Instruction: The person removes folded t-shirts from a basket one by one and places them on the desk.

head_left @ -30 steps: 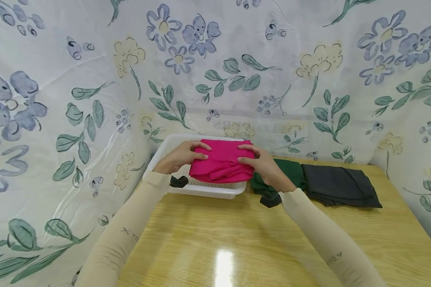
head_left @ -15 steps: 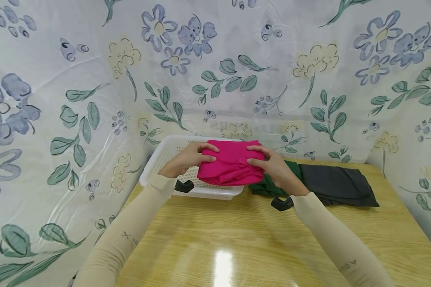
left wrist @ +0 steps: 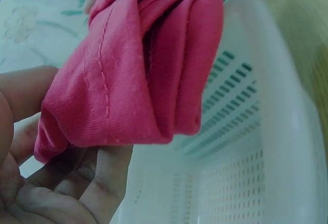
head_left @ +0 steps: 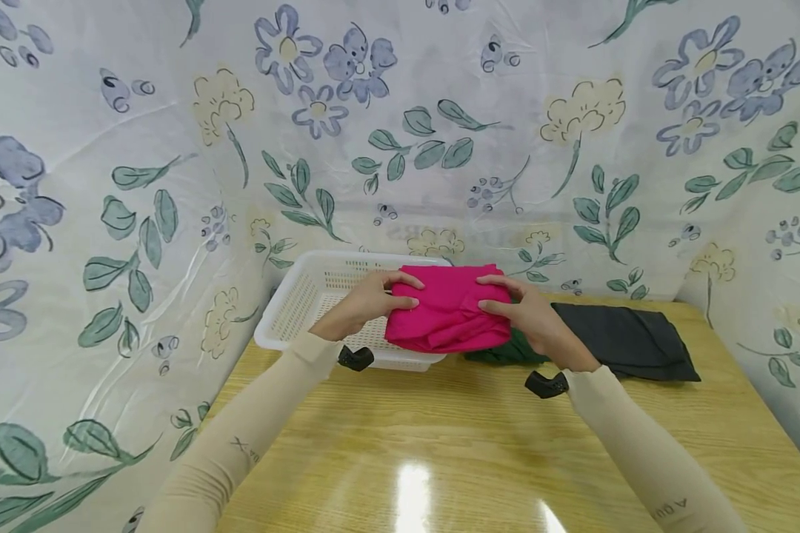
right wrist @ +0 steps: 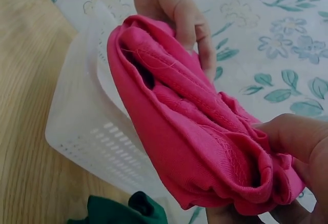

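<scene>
A folded bright pink garment (head_left: 450, 307) with stitched hems is held up between both hands, over the right part of a white plastic basket (head_left: 270, 320). My left hand (head_left: 368, 302) grips its left end, thumb on top and other fingers beneath in the left wrist view. At the opposite end my right hand (head_left: 530, 317) pinches the layers between thumb and fingers. Seen in the right wrist view, the garment (right wrist: 179, 126) shows several loosely rolled layers along its edge. Perforated walls and floor of the basket (left wrist: 287, 147) appear below the cloth in the left wrist view.
On the wooden table (head_left: 373, 429), a folded dark green cloth (head_left: 507, 351) lies right of the basket, partly hidden by the pink garment and right hand. Farther right lies a folded dark grey cloth (head_left: 627, 340). A flower-printed sheet (head_left: 347, 185) hangs behind and at the sides.
Both hands have carried the pink garment rightward and slightly toward me, uncovering more of the basket's inside and covering more of the green cloth. The grip is unchanged.
</scene>
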Motion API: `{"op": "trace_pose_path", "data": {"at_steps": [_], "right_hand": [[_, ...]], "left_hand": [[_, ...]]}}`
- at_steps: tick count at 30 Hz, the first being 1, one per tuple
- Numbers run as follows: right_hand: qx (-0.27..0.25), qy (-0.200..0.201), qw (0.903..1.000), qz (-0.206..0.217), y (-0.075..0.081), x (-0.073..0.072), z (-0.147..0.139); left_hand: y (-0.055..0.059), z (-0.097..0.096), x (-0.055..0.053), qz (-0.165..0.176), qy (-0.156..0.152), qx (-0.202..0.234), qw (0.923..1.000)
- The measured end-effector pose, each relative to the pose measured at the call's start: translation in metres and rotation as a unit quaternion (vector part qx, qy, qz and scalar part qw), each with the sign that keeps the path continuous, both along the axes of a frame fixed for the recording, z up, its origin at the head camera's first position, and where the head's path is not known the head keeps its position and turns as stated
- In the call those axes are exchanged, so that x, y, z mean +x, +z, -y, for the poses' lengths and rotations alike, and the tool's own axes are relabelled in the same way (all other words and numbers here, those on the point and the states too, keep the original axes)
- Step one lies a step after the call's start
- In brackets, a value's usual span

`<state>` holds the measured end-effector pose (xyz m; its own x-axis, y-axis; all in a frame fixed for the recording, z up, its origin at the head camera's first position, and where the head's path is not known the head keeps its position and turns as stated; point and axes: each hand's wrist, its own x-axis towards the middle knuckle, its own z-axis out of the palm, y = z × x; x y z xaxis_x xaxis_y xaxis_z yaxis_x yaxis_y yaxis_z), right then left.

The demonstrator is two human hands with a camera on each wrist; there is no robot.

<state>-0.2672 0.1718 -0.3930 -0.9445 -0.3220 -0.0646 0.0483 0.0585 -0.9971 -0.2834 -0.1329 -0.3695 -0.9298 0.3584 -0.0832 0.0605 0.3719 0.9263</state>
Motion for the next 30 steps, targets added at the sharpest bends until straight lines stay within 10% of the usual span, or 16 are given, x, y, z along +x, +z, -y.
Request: {"op": "trace_pose_path", "data": {"at_steps": [30], "right_hand": [[0.052,-0.056,0.9970,0.013,-0.024,0.045,-0.086]], "left_hand": [[-0.030,-0.080,0.018,0.005,-0.078,0.014,0.9969]]}}
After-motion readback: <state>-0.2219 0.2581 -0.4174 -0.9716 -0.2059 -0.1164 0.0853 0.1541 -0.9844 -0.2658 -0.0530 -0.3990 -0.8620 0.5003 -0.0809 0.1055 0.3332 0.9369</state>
